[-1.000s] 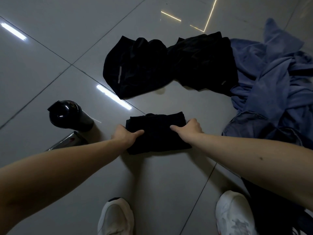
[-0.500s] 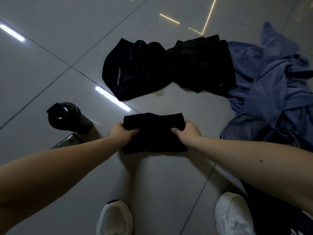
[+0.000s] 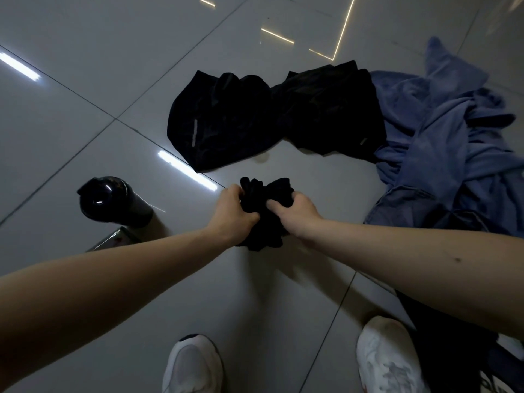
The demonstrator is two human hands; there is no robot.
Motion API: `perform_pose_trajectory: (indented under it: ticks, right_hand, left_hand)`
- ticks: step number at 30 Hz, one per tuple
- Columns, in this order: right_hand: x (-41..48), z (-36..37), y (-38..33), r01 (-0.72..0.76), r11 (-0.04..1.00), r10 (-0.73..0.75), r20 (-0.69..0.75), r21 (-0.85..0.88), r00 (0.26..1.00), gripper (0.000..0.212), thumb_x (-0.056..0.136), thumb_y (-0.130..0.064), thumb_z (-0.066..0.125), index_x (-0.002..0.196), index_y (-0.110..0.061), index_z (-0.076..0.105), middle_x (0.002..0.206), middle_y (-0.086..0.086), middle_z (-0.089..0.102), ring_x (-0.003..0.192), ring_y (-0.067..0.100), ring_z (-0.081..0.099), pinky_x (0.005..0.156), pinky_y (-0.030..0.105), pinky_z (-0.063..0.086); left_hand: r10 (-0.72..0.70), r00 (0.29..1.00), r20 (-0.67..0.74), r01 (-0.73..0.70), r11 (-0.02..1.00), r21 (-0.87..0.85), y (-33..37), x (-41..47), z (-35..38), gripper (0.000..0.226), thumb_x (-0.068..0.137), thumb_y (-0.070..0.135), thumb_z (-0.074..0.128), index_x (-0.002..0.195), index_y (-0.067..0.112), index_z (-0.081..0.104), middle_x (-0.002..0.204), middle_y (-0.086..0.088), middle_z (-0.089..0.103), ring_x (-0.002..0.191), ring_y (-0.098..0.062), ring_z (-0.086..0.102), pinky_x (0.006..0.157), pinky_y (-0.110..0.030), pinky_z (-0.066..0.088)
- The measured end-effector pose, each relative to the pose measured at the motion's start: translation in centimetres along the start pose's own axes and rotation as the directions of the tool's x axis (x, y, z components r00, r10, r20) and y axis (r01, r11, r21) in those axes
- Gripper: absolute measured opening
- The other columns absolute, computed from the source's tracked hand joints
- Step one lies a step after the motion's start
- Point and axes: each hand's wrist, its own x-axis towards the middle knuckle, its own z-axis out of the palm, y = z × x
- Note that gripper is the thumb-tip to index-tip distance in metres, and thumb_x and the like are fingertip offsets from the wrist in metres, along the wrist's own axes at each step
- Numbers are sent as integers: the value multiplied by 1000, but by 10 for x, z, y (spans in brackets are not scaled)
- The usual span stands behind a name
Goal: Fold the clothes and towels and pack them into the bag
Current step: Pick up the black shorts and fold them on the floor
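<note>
A small bunched black cloth (image 3: 265, 194) sits at the middle of the view, held between both hands. The left hand (image 3: 232, 212) grips its 9 o'clock side and the right hand (image 3: 296, 214) its 3 o'clock side. The fingers of both curl into the fabric, so the fingertips are buried and hard to make out. Its lower end hangs toward the glossy grey tiled floor (image 3: 85, 89). Black cloth and shadow merge there, so I cannot tell whether it touches the tiles.

At 12 o'clock from it, apart, a crumpled black garment with a pale reflective strip (image 3: 221, 129) lies on the floor. A second crumpled black garment (image 3: 329, 114) touches it at 3 o'clock, and the folds of both are lost in the dark. A heap of crumpled blue fabric (image 3: 448, 143) at 2 o'clock meets the second garment and is cut off by the right edge.

At 9 o'clock is a glossy black bottle (image 3: 113, 199). Just at its 6 o'clock is the corner of a shiny flat object (image 3: 113, 241), mostly hidden by the left forearm. Two white trainers (image 3: 195, 364) at 6 o'clock are cut by the bottom edge. A dark mass (image 3: 442, 350) at 5 o'clock lies partly under the right forearm, and I cannot tell what it is.
</note>
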Motion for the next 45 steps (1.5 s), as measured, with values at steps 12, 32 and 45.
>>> perform_pose_trajectory:
  ticks: [12,32,45]
  right_hand:
    - [2,-4,6,-103,920,23,211,378,977,74,63,-60,83,122,-18,65,112,5,74,103,25,71,87,45,60]
    - [3,-36,12,-246,869,137,268,429,954,18,95,-23,54,104,-11,62,85,5,68,77,25,65,67,34,53]
    - [-41,-135,6,382,892,-412,-89,-243,907,78,93,-11,61,157,-37,25,159,5,29,148,18,25,120,24,20]
  left_hand:
    - [-35,991,127,90,885,-457,21,-19,6,41,97,9,46,136,16,37,125,-2,61,101,-15,66,81,-29,59]
    - [-184,955,233,254,914,-318,-1,19,7,60,75,26,86,126,11,58,109,-3,70,95,-17,70,74,-25,58]
    - [90,977,192,-42,969,-242,117,10,27,65,73,26,88,120,15,44,108,7,59,95,-11,65,83,-36,60]
